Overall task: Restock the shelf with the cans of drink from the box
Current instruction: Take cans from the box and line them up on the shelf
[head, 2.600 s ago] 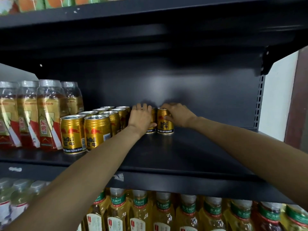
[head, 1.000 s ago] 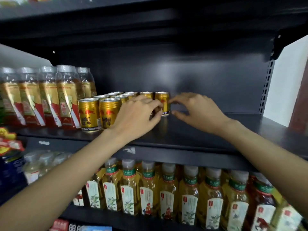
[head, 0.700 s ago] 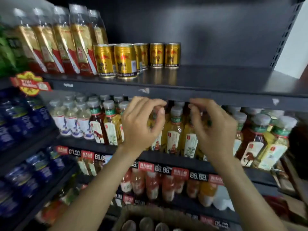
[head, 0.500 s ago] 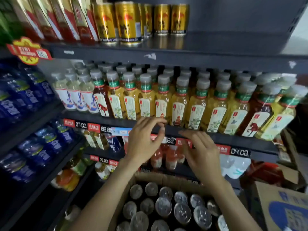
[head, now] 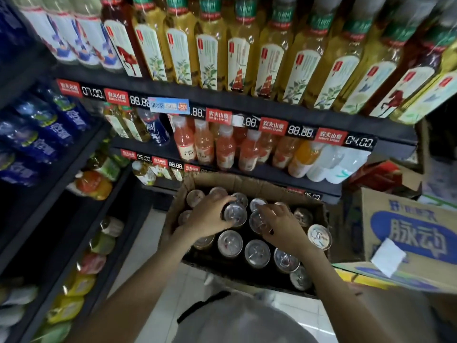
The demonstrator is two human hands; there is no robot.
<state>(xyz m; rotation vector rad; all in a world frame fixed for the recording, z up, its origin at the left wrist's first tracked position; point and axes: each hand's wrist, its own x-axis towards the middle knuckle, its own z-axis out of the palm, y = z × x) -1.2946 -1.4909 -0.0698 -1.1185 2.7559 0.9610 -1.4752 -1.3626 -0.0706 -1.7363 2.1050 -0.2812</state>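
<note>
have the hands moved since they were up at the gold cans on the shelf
Yes. Both have come down past the tea-bottle shelf into the cardboard box; left hand and right hand each grip a can there.

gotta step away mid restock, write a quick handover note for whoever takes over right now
Left hand grips a can in the open cardboard box.
Right hand pinches a second can beside it. Neither can is clear of the box.
Done: cannot be told from this view, the target shelf is out of frame.
Left: lift these two out, shelve them, then move the remaining cans, over a dozen tops showing.
</note>
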